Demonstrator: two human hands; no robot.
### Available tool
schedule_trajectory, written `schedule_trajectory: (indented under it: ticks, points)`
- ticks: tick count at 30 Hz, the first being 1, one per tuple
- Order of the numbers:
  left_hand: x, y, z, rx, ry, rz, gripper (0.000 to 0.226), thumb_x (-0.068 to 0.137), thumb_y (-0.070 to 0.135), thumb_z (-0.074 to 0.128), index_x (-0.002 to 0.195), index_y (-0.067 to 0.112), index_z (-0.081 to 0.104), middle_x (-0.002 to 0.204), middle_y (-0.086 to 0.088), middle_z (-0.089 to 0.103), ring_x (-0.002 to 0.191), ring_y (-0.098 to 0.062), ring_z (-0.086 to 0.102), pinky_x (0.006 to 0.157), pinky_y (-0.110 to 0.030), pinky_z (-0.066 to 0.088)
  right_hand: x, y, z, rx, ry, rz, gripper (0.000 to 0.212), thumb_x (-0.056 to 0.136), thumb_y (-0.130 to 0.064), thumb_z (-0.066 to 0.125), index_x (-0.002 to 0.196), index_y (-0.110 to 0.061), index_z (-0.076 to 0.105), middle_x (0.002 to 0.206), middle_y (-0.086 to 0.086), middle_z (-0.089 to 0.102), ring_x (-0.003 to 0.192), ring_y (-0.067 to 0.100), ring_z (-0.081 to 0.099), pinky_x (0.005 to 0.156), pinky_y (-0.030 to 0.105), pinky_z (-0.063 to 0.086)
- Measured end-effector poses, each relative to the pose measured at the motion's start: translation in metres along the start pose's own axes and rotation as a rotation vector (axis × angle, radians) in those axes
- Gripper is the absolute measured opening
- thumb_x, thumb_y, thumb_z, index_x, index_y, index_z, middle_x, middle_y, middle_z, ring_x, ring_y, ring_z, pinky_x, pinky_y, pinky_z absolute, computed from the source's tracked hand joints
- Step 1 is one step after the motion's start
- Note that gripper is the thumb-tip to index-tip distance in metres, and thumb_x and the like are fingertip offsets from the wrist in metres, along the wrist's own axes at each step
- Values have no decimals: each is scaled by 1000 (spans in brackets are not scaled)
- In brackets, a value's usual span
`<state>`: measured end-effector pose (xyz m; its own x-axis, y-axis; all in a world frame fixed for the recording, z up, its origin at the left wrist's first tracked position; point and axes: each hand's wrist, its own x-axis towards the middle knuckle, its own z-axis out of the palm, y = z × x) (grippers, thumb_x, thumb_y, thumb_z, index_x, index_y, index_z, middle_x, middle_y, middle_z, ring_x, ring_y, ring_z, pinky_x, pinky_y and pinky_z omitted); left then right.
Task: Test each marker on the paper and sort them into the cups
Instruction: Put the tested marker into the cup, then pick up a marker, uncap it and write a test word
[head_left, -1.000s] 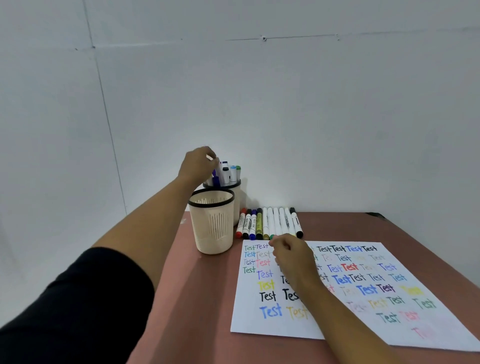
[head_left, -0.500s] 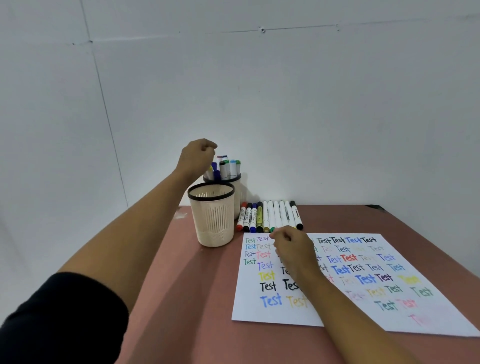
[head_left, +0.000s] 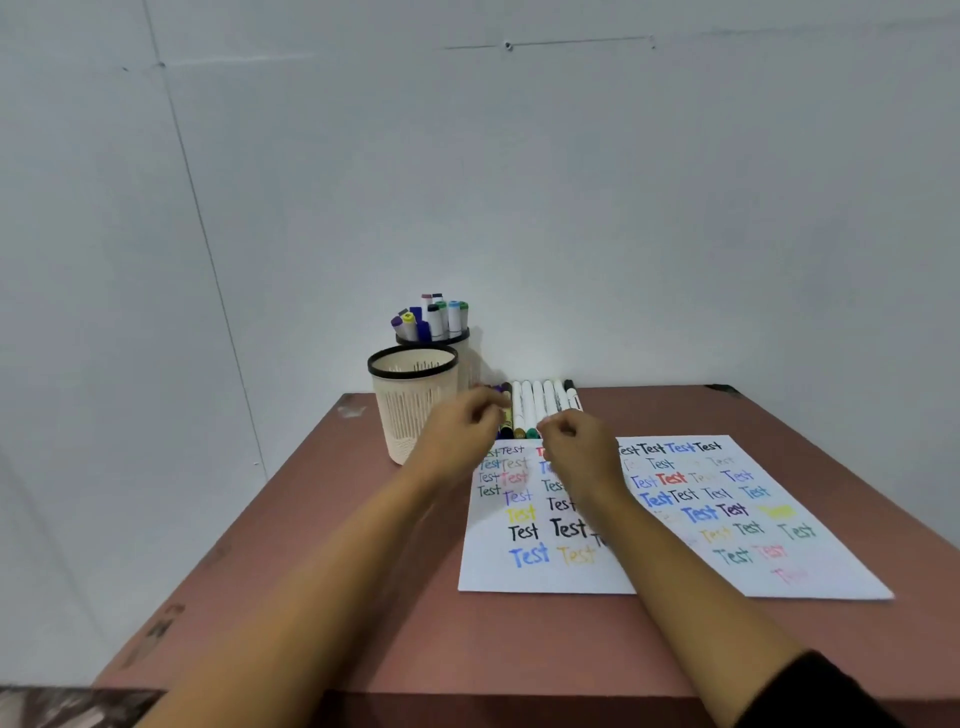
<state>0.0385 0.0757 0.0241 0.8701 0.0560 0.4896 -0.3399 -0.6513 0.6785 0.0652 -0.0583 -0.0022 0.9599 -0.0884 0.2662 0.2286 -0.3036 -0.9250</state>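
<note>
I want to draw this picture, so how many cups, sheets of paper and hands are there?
Cups: 2, the front cup and the back cup.
Paper: 1, the paper.
Hands: 2, the left hand and the right hand.
Total: 5.

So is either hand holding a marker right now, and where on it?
Cannot tell. The left hand is blurred over the marker row; the right hand is curled beside it. No marker shows in either.
</note>
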Motion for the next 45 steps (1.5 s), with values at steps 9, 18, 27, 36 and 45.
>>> schedule_trajectory:
  ticks: [9, 18, 27, 36, 45]
  points:
    - [-13, -33, 15, -41, -53, -172, 25, 92, 8, 44, 104, 13, 66, 93, -1, 65, 92, -15, 59, 81, -23, 42, 40, -3, -31, -269, -50, 37, 29, 84, -2, 48, 57, -13, 43, 55, 1, 40, 54, 17, 40, 55, 24, 36]
    - [-9, -41, 17, -378, 47, -330, 26, 92, 0, 39, 99, 3, 64, 76, -2, 63, 72, -13, 57, 75, -27, 50, 86, 20, -36, -587, -51, 143, 29, 88, -3, 49, 64, -11, 36, 63, 3, 43, 54, 13, 37, 45, 24, 26]
    - [-6, -43, 20, -390, 43, -333, 25, 93, 1, 39, 96, 5, 63, 74, -2, 62, 70, -13, 56, 75, -28, 50, 92, 24, -20, -669, -132, 99, 25, 84, 0, 49, 65, -11, 36, 63, 4, 45, 55, 16, 41, 45, 25, 27]
    - [-7, -43, 19, -285, 47, -274, 24, 92, 4, 42, 91, 13, 64, 76, 1, 64, 77, -17, 59, 86, -40, 51, 84, 18, -28, -515, 135, 119, 23, 94, -11, 46, 71, -8, 44, 79, 6, 53, 74, 22, 48, 63, 30, 36]
    - [-13, -39, 18, 89, 78, 30, 26, 92, 8, 50, 114, 5, 64, 109, -10, 63, 101, -21, 57, 85, -22, 40, 43, -19, -45, 29, 367, -131, 15, 93, -18, 51, 95, -8, 61, 80, -4, 59, 73, 12, 52, 60, 19, 37]
